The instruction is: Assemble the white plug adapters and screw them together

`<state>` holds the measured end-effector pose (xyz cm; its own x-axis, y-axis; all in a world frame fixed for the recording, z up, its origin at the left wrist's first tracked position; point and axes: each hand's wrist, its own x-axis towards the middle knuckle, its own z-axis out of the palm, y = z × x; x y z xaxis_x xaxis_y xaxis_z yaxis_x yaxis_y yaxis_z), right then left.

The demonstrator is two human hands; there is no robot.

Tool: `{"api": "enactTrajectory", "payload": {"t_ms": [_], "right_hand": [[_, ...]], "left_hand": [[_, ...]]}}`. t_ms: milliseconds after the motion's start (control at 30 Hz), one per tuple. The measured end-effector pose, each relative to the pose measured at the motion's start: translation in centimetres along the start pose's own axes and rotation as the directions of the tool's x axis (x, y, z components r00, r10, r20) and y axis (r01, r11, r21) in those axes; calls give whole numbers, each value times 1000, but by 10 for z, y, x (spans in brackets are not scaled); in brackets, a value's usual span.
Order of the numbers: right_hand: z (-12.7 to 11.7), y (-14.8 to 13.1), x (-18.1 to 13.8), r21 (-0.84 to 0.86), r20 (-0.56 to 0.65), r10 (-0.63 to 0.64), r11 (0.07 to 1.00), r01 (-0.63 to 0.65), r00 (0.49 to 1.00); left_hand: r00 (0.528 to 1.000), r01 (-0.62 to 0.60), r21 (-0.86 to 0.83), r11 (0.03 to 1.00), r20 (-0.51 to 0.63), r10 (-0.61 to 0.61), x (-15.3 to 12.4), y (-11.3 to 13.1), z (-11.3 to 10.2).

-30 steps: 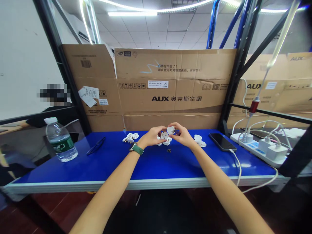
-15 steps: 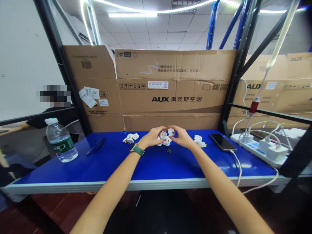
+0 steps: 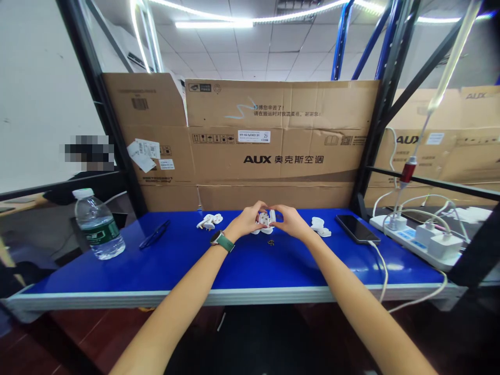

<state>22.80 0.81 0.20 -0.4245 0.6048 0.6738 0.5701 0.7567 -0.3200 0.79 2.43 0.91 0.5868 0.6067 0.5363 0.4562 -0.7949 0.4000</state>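
My left hand [image 3: 247,221] and my right hand [image 3: 288,220] meet above the far middle of the blue table [image 3: 187,263]. Both pinch small white plug parts [image 3: 265,217] pressed together between the fingertips. A green-strapped watch [image 3: 222,241] is on my left wrist. Another white part [image 3: 267,229] lies just below the hands, with tiny dark screws [image 3: 270,241] on the table in front of it. More white plug pieces lie to the left [image 3: 209,221] and to the right [image 3: 320,225].
A water bottle [image 3: 97,225] stands at the table's left, with a dark pen-like tool [image 3: 153,234] beside it. A black phone [image 3: 357,228] on a cable and a power strip [image 3: 417,237] with chargers sit at the right. Cardboard boxes [image 3: 273,151] wall off the back. Another person sits beyond the left frame.
My right hand has brought its white piece leftward and down onto the piece in my left hand. The two hands are now closed together around the parts.
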Motion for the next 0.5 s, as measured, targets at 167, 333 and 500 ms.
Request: {"api": "enactTrajectory", "payload": {"t_ms": [167,333,500], "right_hand": [[7,-3,0,-11,58,23,1000,-23,998],[12,-5,-1,28,-1,172,985,-172,985],[13,-7,0,40,-45,131,991,-130,990]], "left_hand": [[1000,-19,8,1000,-16,19,0,4,-1],[999,-40,17,999,-22,40,1,7,1],[999,-50,84,995,-3,51,1,11,-1]]}}
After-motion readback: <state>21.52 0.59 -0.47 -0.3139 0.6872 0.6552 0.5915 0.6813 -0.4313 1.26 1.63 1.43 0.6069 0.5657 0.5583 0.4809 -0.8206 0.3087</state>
